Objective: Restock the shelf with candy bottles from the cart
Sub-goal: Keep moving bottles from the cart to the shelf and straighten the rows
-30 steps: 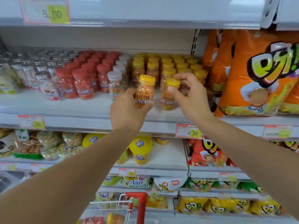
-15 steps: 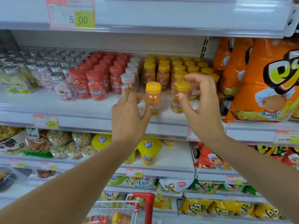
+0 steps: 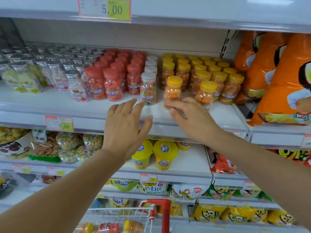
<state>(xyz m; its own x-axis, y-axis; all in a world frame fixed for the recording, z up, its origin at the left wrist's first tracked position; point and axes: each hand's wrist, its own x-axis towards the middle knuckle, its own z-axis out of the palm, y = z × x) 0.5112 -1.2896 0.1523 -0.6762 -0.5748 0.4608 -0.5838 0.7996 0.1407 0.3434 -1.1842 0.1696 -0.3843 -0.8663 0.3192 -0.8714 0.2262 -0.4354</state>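
Observation:
Two orange candy bottles with yellow caps stand at the front of the shelf [image 3: 50,105], one on the left [image 3: 173,89] and one on the right [image 3: 206,93], ahead of several rows of the same kind. My right hand [image 3: 191,121] is just in front of the left bottle's base, fingers loosely bent and covering its bottom edge, gripping nothing. My left hand [image 3: 124,130] hovers with spread fingers over the shelf's front lip, near a white-capped bottle [image 3: 148,89] and apart from it. The cart [image 3: 159,206] with a red handle is below, with more bottles [image 3: 104,227] inside.
Red-capped bottles [image 3: 112,81] and silver-capped jars [image 3: 55,68] fill the shelf to the left. Big orange snack bags [image 3: 277,78] stand to the right. Yellow cups [image 3: 165,155] and snack packs line the lower shelves. Another shelf with a price tag [image 3: 104,9] hangs overhead.
Both hands let go of the two yellow-capped bottles, which now stand on the shelf. The hands have drawn back and down toward the shelf's front edge.

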